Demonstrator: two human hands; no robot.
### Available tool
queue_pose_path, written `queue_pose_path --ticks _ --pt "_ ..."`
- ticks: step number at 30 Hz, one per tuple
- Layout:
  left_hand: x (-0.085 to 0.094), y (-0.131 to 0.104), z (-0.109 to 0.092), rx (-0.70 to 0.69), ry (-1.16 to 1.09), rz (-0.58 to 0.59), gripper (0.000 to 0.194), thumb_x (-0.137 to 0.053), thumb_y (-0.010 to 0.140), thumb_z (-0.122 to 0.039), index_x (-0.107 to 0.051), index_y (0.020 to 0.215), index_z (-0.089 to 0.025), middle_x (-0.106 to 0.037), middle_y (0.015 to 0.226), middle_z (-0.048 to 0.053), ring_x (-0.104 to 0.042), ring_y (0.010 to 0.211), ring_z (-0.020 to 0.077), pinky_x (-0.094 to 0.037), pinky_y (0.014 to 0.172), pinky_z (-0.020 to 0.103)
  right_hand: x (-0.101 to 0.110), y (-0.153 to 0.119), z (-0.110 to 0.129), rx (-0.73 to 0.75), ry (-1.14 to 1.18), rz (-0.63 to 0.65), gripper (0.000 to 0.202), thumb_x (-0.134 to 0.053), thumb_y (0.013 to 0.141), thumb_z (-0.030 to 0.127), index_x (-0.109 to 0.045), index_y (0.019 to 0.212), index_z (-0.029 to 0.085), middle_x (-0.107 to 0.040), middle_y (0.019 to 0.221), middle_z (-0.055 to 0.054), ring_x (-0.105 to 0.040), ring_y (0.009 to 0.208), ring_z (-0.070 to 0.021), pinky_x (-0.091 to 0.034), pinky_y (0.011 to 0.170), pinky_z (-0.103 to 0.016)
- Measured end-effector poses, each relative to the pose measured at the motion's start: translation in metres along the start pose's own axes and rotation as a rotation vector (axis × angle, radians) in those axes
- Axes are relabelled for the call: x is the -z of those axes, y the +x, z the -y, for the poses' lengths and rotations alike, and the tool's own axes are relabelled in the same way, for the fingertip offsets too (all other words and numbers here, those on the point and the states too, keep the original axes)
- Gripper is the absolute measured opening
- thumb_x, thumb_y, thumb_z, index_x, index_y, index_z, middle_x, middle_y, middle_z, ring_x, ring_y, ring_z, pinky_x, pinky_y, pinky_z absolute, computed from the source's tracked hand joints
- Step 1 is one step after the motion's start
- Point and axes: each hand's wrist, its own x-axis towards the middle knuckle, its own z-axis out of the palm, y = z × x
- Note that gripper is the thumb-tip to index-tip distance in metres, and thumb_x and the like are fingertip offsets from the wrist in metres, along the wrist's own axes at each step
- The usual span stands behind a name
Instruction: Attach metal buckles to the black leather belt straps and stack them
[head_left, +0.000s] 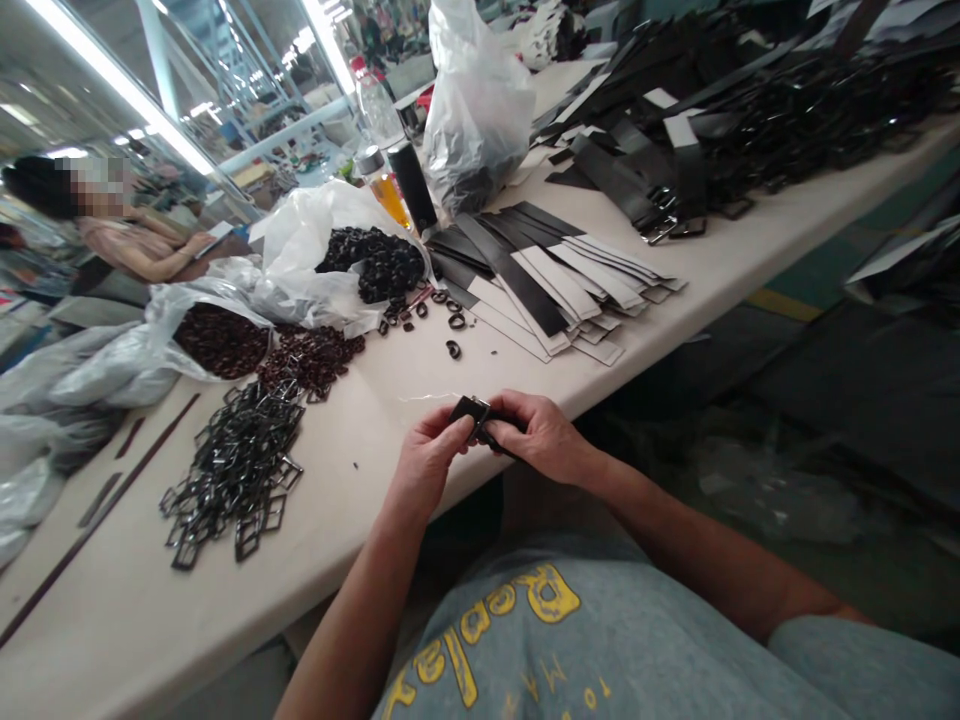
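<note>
A black belt strap with a metal buckle is held between my two hands, just over the table's front edge. My left hand pinches the strap end on one side of the buckle, thumb on top. On the other side, my right hand is closed round the strap, its fingers partly covering it. Past my hands lie several small black belt loops. To the left is a heap of dark metal buckles, with a pile of small brown loops behind it.
Black and white strap pieces lie fanned out on the pale table. Finished-looking belts with buckles pile up at right. Plastic bags, a dark flask and a bottle stand behind. Another person sits at far left.
</note>
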Motion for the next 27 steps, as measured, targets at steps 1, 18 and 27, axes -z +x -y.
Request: queue_pose_path --ticks 1,18,27 --pt "0.000 -0.001 0.001 -0.017 0.018 -0.016 0.025 -0.087 0.068 -0.035 -0.079 0.084 -0.017 -0.069 0.068 0.000 -0.053 0.058 0.0062 -0.042 0.055 0.017 0.001 0.001 0.000 -0.015 -0.002 0.025 0.015 -0.059 0.083 0.024 -0.065 0.094 0.015 -0.067 0.080 -0.001 -0.059 0.066 -0.0114 -0.048 0.061 -0.023" --pt "0.010 -0.003 -0.004 0.042 -0.068 -0.028 0.025 -0.091 0.059 -0.029 -0.079 0.079 -0.019 -0.069 0.070 -0.001 -0.052 0.053 0.0052 -0.042 0.051 0.017 -0.002 0.005 0.005 -0.027 -0.107 0.231 0.020 -0.058 0.090 0.025 -0.072 0.096 0.013 -0.067 0.078 -0.002 -0.061 0.068 -0.0126 -0.048 0.064 -0.023" --pt "0.011 -0.006 0.000 -0.032 0.049 0.060 0.021 -0.088 0.066 -0.029 -0.079 0.082 -0.020 -0.075 0.079 0.002 -0.063 0.068 0.0117 -0.053 0.066 0.022 0.001 0.001 -0.003 -0.065 -0.069 0.214 0.046 -0.054 0.094 0.056 -0.070 0.095 0.013 -0.066 0.075 -0.003 -0.060 0.064 -0.0134 -0.048 0.059 -0.023"
